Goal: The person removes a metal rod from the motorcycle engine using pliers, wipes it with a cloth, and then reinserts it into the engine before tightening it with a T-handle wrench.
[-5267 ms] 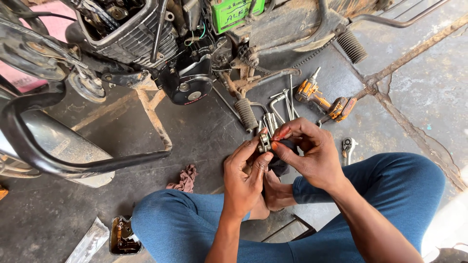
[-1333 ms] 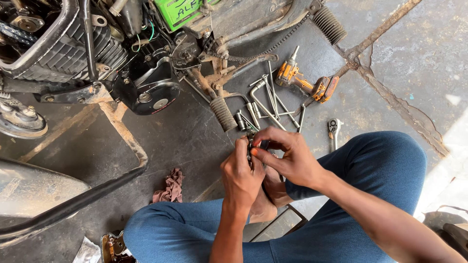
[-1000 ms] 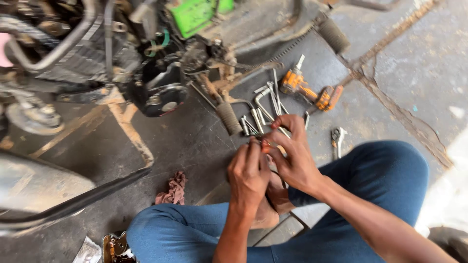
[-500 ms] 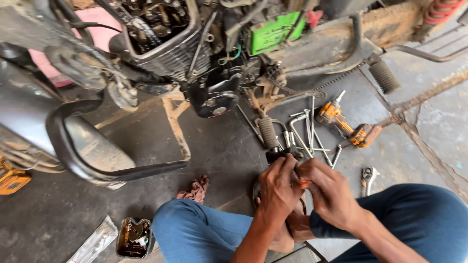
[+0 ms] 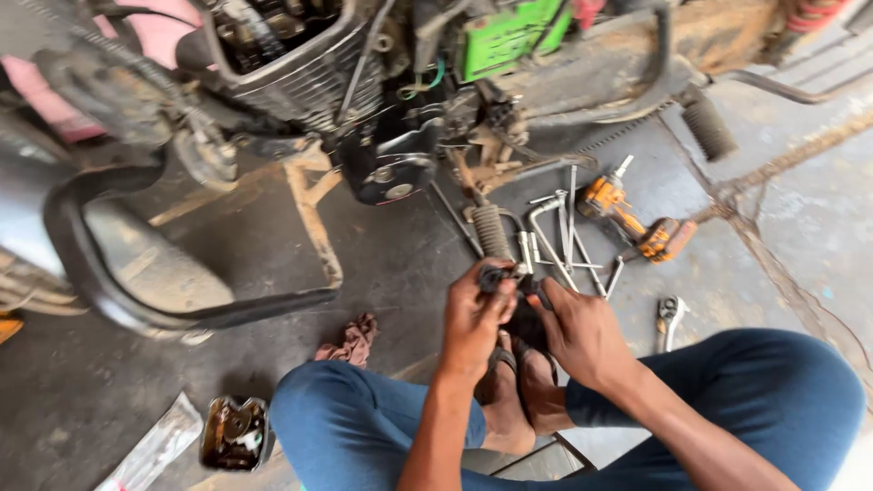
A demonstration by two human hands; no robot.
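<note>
**Both hands pinching a small dark part over the workshop floor**

Head view: I am looking down at a stained, cracked concrete floor [image 5: 800,227] in a workshop, with a motorcycle engine [image 5: 309,73] and frame filling the top of the picture and a green box [image 5: 509,36] sitting in the frame. I am sitting low in blue trousers, knees spread, sandalled feet together below my hands.

My left hand [image 5: 473,318] is curling its fingers around a small dark metal part [image 5: 496,275], thumb and fingertips clamping it. My right hand [image 5: 577,332] is reaching in from the right, its fingertips gripping the same part from the other side. The part is sitting between the two hands, just above my feet and just below a ribbed rubber footpeg [image 5: 491,232].

Beyond the hands, several bent metal wrenches [image 5: 568,236] are lying on the floor beside an orange power driver [image 5: 637,218]. A spanner [image 5: 668,318] is lying near my right knee. A reddish rag [image 5: 350,338] and a small tray of bits [image 5: 235,432] are lying to the left.
</note>
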